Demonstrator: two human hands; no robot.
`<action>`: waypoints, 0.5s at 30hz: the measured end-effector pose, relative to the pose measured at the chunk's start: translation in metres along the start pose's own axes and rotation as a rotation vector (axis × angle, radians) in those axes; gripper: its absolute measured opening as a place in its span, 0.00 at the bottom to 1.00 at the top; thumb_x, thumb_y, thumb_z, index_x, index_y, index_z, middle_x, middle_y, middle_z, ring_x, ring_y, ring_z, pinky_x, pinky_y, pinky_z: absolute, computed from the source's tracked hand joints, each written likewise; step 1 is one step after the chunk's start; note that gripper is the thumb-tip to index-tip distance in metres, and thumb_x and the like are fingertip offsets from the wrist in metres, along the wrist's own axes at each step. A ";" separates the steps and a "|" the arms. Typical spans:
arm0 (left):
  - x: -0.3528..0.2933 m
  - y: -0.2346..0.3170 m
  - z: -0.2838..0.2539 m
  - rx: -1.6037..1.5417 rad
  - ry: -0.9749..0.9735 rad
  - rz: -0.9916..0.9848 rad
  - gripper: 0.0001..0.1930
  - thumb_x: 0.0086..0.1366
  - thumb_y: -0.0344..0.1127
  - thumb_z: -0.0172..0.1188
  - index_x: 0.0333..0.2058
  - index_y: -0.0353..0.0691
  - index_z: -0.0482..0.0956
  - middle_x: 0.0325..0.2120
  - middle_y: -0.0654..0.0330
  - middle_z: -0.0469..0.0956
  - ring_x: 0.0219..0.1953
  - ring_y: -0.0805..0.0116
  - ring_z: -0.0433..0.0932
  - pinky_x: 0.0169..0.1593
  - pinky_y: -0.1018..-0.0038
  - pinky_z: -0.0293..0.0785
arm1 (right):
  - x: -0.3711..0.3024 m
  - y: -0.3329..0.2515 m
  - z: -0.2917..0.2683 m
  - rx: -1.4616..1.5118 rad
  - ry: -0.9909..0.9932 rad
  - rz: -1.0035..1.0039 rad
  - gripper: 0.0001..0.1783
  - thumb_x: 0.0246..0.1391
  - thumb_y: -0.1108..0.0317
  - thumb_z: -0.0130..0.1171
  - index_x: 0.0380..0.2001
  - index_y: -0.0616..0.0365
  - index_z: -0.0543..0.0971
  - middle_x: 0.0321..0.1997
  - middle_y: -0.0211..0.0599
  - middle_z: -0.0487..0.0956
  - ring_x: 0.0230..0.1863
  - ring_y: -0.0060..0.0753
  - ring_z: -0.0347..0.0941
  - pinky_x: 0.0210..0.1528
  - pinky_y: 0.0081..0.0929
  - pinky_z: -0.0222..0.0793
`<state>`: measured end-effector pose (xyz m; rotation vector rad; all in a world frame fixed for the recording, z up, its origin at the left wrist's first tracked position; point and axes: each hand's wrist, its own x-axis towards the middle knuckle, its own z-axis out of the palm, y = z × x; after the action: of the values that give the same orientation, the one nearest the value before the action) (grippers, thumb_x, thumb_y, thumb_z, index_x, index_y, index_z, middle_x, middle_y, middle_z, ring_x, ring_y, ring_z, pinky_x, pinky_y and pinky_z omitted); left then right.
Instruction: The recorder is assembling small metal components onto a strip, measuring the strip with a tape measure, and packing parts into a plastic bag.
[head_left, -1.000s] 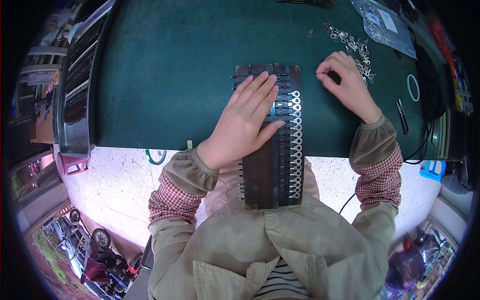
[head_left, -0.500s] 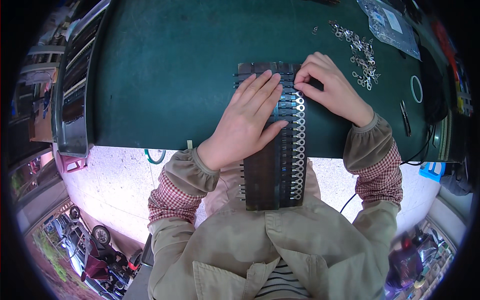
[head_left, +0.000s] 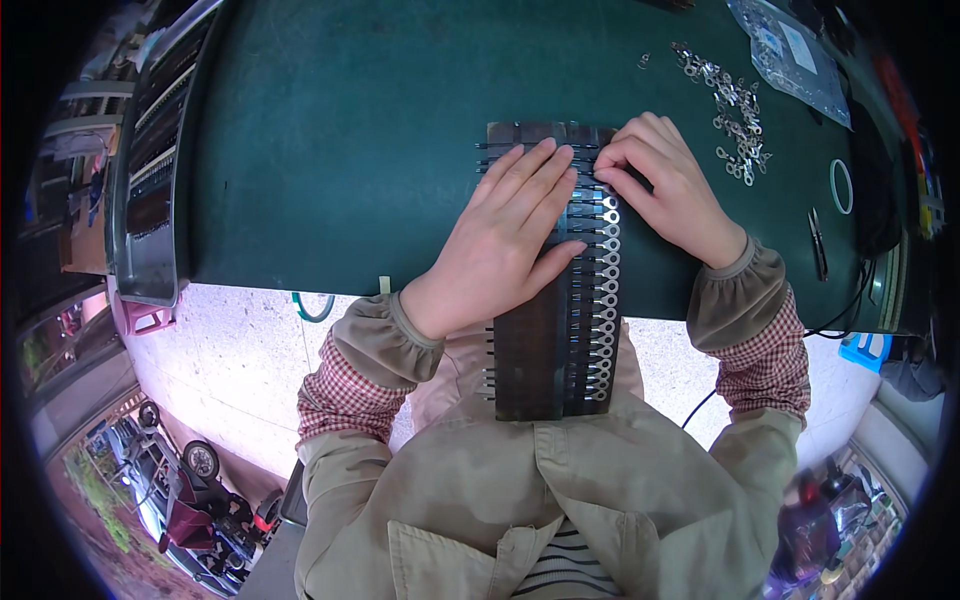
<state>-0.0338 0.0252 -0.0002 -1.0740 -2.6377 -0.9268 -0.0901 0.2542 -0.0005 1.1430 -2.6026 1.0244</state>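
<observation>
A long dark board [head_left: 527, 360] reaches from my lap over the table's near edge. Several dark wires lie across it, and silver ring terminals [head_left: 606, 300] line its right side in a column. My left hand [head_left: 500, 230] lies flat on the board's upper part, fingers stretched over the wires. At the upper right edge, my right hand [head_left: 665, 185] has thumb and forefinger pinched together at a wire end, just above the topmost visible ring. Whatever sits between those fingertips is too small and covered to make out.
Loose ring terminals [head_left: 740, 125] are scattered on the green table [head_left: 330, 150] at the far right, near a clear plastic bag [head_left: 790, 55]. Small snips [head_left: 818, 245] and a pale ring [head_left: 841, 187] lie farther right. A metal tray [head_left: 150, 270] with dark strips stands on the left.
The whole view has shifted slightly, so the table things appear a little farther right. Both hands keep nearly the same pose on the board.
</observation>
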 end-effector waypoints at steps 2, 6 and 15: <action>0.001 0.000 0.001 -0.008 0.004 0.007 0.31 0.59 0.38 0.66 0.56 0.25 0.69 0.61 0.42 0.67 0.66 0.45 0.63 0.68 0.51 0.56 | -0.001 0.000 0.001 0.005 0.017 0.007 0.05 0.53 0.73 0.63 0.31 0.59 0.76 0.31 0.34 0.71 0.37 0.37 0.66 0.41 0.32 0.62; 0.002 -0.002 0.000 -0.010 0.014 0.007 0.30 0.59 0.39 0.66 0.56 0.26 0.70 0.60 0.43 0.67 0.64 0.45 0.63 0.67 0.52 0.58 | -0.002 0.003 -0.001 0.020 0.029 -0.008 0.05 0.52 0.74 0.63 0.32 0.60 0.77 0.33 0.34 0.72 0.37 0.38 0.68 0.41 0.32 0.64; 0.008 0.002 0.001 0.055 -0.022 -0.013 0.30 0.60 0.41 0.65 0.59 0.36 0.71 0.57 0.47 0.66 0.61 0.47 0.64 0.64 0.53 0.59 | -0.026 -0.003 -0.008 -0.068 0.087 -0.084 0.17 0.43 0.83 0.61 0.41 0.64 0.80 0.41 0.40 0.76 0.42 0.43 0.74 0.43 0.35 0.72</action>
<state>-0.0385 0.0313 0.0027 -1.0614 -2.6749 -0.8442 -0.0705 0.2733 -0.0024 1.1548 -2.4803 0.9396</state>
